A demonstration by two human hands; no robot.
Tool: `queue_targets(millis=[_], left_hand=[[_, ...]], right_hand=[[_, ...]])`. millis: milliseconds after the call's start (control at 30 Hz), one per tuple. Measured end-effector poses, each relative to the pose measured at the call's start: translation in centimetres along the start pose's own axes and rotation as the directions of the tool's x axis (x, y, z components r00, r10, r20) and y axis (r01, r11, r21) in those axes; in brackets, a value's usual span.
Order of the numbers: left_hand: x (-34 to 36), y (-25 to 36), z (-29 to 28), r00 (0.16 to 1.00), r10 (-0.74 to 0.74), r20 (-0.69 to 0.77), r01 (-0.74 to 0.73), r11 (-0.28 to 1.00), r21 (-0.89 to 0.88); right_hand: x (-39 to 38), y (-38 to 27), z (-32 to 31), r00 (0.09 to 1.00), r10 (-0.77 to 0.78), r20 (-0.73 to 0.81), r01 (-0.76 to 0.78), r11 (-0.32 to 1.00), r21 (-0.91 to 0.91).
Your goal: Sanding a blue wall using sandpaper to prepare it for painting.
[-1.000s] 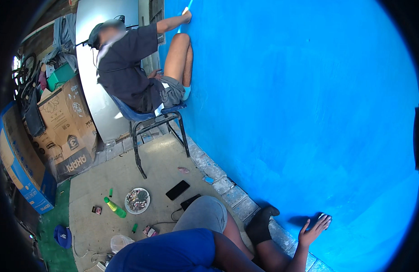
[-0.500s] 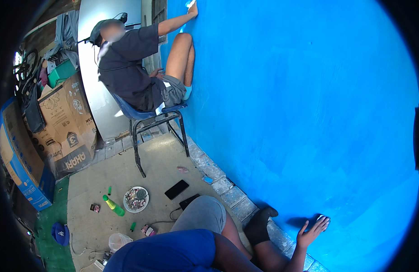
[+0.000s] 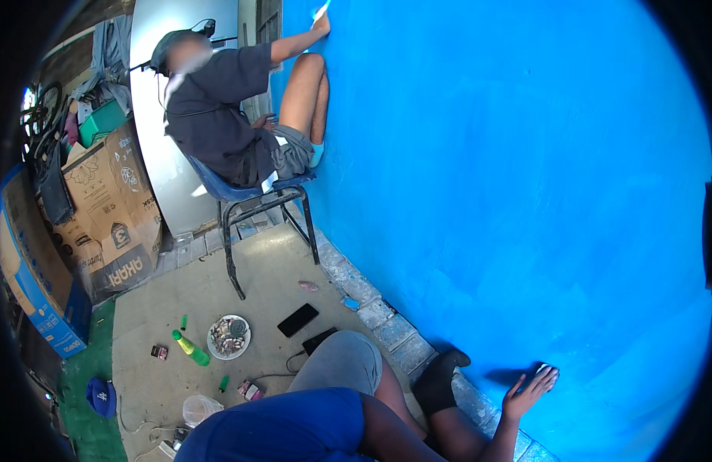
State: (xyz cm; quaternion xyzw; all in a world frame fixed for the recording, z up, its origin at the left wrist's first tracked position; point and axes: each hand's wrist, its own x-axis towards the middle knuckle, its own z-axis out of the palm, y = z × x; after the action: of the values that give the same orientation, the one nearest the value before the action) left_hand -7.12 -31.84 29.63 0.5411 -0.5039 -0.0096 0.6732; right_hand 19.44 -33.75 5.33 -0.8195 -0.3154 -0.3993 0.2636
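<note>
My right hand (image 3: 531, 391) rests against the bright blue wall (image 3: 487, 185) at lower right, fingertips over a small whitish pad (image 3: 547, 368) pressed to its surface. The thumb sticks out apart from the fingers, and a dark shadow falls beside them. My black-socked foot (image 3: 437, 381) touches the wall's base to the left of that hand. My left hand is out of view; my blue shirt (image 3: 271, 423) fills the bottom centre.
A person (image 3: 217, 108) on a blue chair (image 3: 232, 192) reaches up the wall with something light in hand. Cardboard boxes (image 3: 102, 215) stand left. On the mat (image 3: 155, 292) lie two phones (image 3: 297, 319), a plate (image 3: 244, 346), a green bottle (image 3: 191, 348), cables and a cap (image 3: 101, 396).
My right hand has shifted very slightly left along the wall, still on the pad. The other person's raised hand has moved a little higher and right along the wall.
</note>
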Motion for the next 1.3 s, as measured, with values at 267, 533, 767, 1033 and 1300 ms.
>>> queue_targets(millis=[267,533,767,1033,1300], left_hand=[[0.2,-0.4,0.4,1.000,0.002,0.021,-0.002,1.000,-0.006],[0.7,-0.7,0.8,1.000,0.002,0.032,-0.002,1.000,-0.009],[0.6,-0.8,1.5,0.999,0.002,0.043,-0.002,1.000,-0.008],[-3.8,-2.2,-1.3,0.983,-0.173,0.069,0.170,0.984,0.046],[-16.8,-5.4,-1.4,0.737,-0.667,0.108,0.666,0.744,0.052]], right_hand=[[-1.1,1.8,1.4,1.000,0.018,0.023,-0.017,0.999,-0.035],[-0.5,1.7,1.3,1.000,0.002,0.010,-0.002,0.999,-0.032],[-0.9,0.6,1.0,1.000,0.003,0.009,-0.003,0.999,-0.042],[2.0,0.9,-1.4,1.000,-0.003,-0.025,0.006,0.993,0.122],[7.3,7.3,-10.1,0.766,0.416,-0.490,-0.317,0.908,0.276]])
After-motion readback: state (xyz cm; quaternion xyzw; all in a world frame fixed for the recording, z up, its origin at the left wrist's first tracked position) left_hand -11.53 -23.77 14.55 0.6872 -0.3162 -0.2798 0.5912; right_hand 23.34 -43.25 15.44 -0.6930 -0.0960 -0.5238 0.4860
